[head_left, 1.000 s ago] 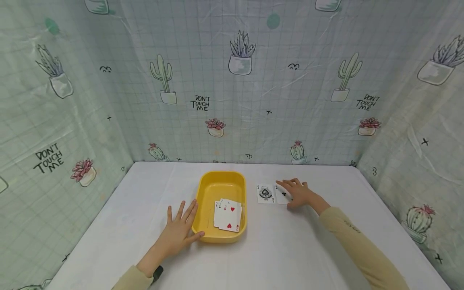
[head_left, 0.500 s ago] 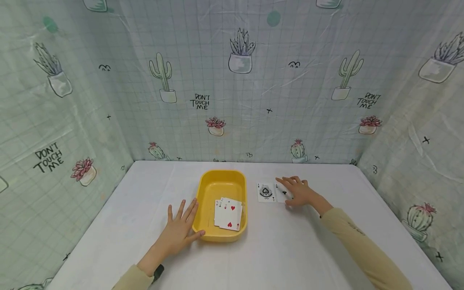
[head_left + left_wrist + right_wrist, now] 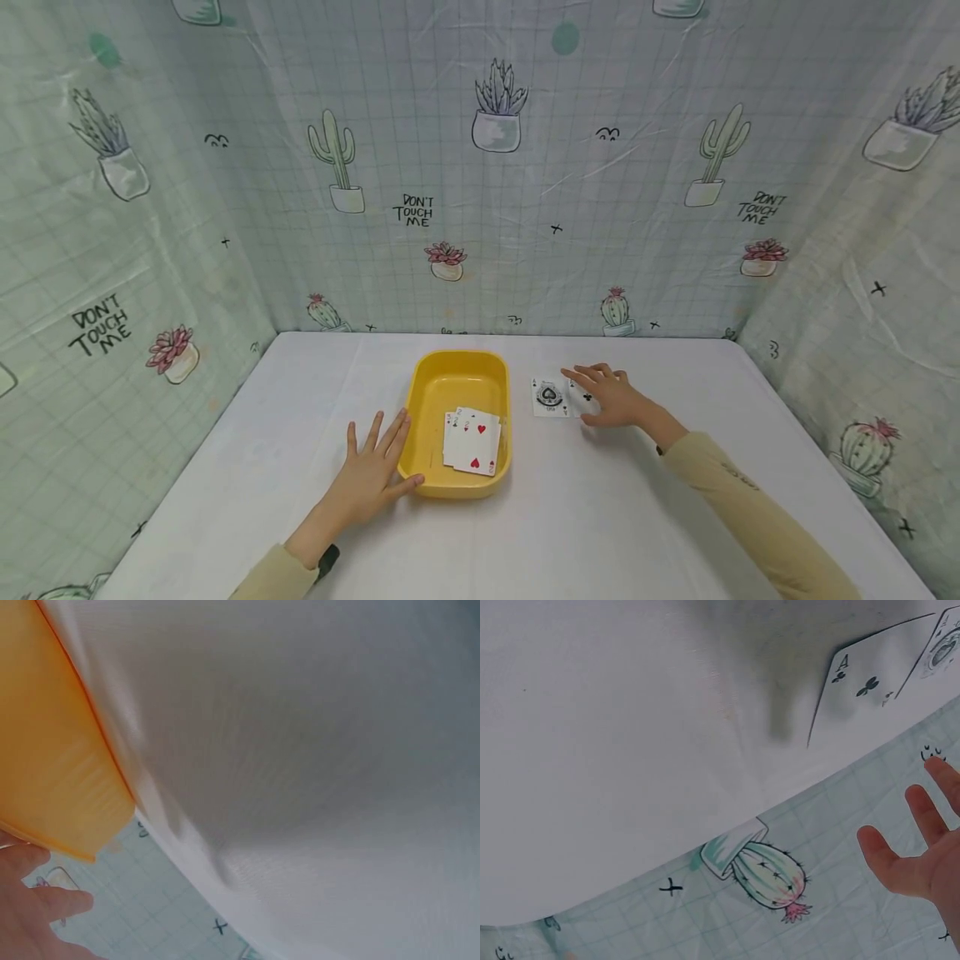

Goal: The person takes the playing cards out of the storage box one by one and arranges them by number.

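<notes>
Above the white table [image 3: 585, 525], moved the empty, loosely spread right hand [image 3: 615, 402] a bit left over the ace of clubs [image 3: 864, 675]. Kept the empty left hand [image 3: 366, 483] spread wide against the yellow tray [image 3: 457, 488].

1. Facing me, a pale grey-green fabric wall [image 3: 525, 196], faintly gridded and creased, rises behind the white tabletop [image 3: 570, 508].
2. A left cloth side [image 3: 157, 267] and a right cloth side [image 3: 840, 233] in the same print flank it.
3. I see green cacti [image 3: 723, 154], pink succulents [image 3: 447, 262] and "DON'T TOUCH ME" lettering [image 3: 417, 211] printed there.
4. The tabletop's far corners are rounded.
5. Light falls softly, leaving the fabric wall greyer up high.
</notes>
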A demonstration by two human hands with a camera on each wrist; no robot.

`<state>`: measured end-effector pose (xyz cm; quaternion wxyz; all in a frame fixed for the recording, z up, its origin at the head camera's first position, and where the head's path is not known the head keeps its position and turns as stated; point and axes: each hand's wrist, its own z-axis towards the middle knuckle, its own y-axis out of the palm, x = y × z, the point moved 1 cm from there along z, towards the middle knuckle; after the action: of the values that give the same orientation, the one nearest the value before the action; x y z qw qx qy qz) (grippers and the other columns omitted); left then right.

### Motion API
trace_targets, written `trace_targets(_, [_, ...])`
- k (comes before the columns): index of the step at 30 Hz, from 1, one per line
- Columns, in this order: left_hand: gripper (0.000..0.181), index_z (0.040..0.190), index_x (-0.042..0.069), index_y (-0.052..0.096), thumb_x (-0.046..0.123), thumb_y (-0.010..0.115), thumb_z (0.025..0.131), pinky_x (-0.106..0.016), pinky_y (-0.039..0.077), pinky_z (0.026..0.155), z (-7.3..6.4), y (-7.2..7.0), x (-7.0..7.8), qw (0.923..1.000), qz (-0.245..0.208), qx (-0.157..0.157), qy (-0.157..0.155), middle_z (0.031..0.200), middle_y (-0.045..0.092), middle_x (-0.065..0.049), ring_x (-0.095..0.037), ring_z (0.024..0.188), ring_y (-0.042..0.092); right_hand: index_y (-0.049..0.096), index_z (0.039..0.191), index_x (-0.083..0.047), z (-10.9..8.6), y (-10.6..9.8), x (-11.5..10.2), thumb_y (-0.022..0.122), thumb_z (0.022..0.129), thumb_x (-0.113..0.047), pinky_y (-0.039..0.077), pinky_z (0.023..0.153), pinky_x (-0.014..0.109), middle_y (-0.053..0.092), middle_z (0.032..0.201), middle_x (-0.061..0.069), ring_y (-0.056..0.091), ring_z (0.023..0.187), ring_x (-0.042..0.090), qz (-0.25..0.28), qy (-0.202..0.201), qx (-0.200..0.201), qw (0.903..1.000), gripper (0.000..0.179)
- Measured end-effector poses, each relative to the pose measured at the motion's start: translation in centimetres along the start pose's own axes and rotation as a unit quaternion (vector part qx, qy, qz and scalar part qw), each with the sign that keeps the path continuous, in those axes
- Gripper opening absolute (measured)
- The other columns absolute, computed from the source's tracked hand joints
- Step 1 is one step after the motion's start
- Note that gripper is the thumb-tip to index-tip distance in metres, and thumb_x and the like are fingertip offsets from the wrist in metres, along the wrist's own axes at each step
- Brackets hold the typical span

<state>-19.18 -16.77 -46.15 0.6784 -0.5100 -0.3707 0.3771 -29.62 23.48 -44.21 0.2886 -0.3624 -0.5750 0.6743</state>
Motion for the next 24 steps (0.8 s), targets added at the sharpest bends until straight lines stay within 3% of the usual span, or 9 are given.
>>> trace_targets(7, [0.087,0.143,0.006,0.017,0.061,0.046,0.081,-0.066,-0.003,0.101,0.0,0.0,0.0,0.9999,-0.004,-0.009,-0.002,0.151,0.014,-0.007,-0.040,0.136,0.008,0.026,0.141,-0.017,0.4,-0.1,-1.5,0.063,0.078,-0.029,0.030,0.087,0.061,0.034,0.140,0.016,0.033,0.122,0.036,-0.017,-0.016,-0.013,0.9996,0.074])
trace_targets(19, [0.087,0.143,0.006,0.018,0.061,0.045,0.081,-0.067,-0.002,0.101,0.0,0.0,0.0,1.0000,0.001,-0.005,-0.001,0.151,0.014,-0.007,-0.039,0.137,0.008,0.030,0.139,-0.015,1.1,-0.7,-4.9,0.061,0.080,-0.031,0.030,0.091,0.057,0.039,0.138,0.010,0.035,0.121,0.030,-0.017,-0.043,0.006,0.9989,0.068])
trace_targets(24, [0.087,0.143,0.006,0.018,0.062,0.045,0.081,-0.067,0.000,0.101,-0.1,0.1,0.0,1.0000,0.002,-0.006,-0.002,0.151,0.014,-0.006,-0.039,0.137,0.008,0.034,0.137,-0.014,1.6,-1.2,-6.5,0.062,0.080,-0.029,0.031,0.092,0.055,0.046,0.131,0.005,0.040,0.116,0.026,-0.010,-0.062,0.035,0.9974,0.065])
